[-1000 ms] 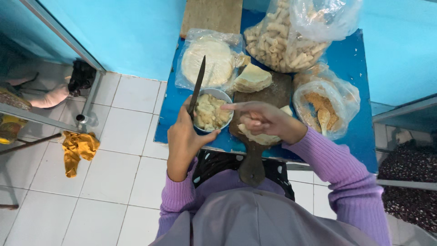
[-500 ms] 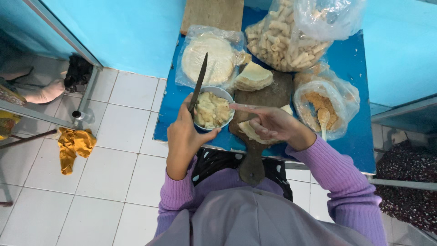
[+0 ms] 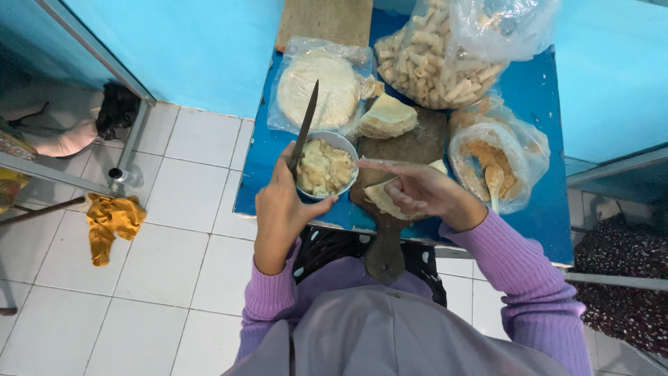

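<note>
While the left hand point(image 3: 282, 209) is closed around a knife point(image 3: 304, 127) by its handle, the blade stands up and away from the person, its long axis running from the fist toward the far edge of the blue table point(image 3: 536, 209), leaning slightly to the right, tip over the bag of flat round wrappers point(image 3: 327, 83). The fingers are clamped on the handle, and the thumb reaches forward to touch the near rim of a small bowl point(image 3: 346, 143) filled with pale, lumpy filling point(image 3: 323, 167).

Just right of the bowl, the right hand point(image 3: 424, 191) lies open, fingers held together and stretched out to the left toward the bowl, with a thin wrapper sheet point(image 3: 384, 197) resting under them on the dark wooden cutting board point(image 3: 410, 143). It presses on the sheet rather than gripping it.

A stack of folded wrappers point(image 3: 386, 115) sits at the board's far end. Beyond it is a bag of rolled pieces point(image 3: 435, 63), and to the right a bag of crumbs point(image 3: 480, 157) with a wooden spoon point(image 3: 494, 181) in it.
</note>
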Motion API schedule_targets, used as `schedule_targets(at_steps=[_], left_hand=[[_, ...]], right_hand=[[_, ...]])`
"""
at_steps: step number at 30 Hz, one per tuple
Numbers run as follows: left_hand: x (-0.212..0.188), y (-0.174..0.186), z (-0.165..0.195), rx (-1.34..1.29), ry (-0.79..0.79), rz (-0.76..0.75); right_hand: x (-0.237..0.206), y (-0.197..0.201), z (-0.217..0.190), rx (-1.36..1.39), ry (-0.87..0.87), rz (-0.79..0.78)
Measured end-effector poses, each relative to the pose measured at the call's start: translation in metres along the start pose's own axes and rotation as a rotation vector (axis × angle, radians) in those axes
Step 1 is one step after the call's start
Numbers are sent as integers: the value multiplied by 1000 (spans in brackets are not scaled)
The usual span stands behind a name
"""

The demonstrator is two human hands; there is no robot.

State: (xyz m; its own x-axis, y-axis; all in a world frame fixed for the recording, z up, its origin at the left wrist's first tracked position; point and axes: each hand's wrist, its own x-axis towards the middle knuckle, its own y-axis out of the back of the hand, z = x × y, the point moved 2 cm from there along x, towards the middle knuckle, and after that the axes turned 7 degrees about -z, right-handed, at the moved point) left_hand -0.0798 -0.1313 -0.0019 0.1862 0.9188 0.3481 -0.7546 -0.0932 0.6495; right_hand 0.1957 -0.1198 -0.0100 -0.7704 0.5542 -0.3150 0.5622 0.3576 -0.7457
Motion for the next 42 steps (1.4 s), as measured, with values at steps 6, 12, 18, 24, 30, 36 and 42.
schedule_targets(at_steps=[6, 12, 18, 24, 30, 36, 42], left_hand=[[-1, 1, 1, -6, 1, 5], [0, 0, 0, -9, 26, -24], [0, -1, -1, -8, 10, -10], [0, -1, -1, -10, 6, -7], [1, 1, 1, -12, -13, 4], [2, 2, 4, -17, 36, -21], [3, 3, 4, -14, 25, -23]], right_hand=[[6, -13, -23, -452, 119, 207], [26, -24, -35, -1250, 324, 171], [24, -26, -31, -2499, 569, 315], [8, -29, -42, -3069, 626, 214], [8, -32, -52, -3416, 689, 239], [20, -38, -55, -3720, 551, 178], [15, -47, -37, -3792, 490, 85]])
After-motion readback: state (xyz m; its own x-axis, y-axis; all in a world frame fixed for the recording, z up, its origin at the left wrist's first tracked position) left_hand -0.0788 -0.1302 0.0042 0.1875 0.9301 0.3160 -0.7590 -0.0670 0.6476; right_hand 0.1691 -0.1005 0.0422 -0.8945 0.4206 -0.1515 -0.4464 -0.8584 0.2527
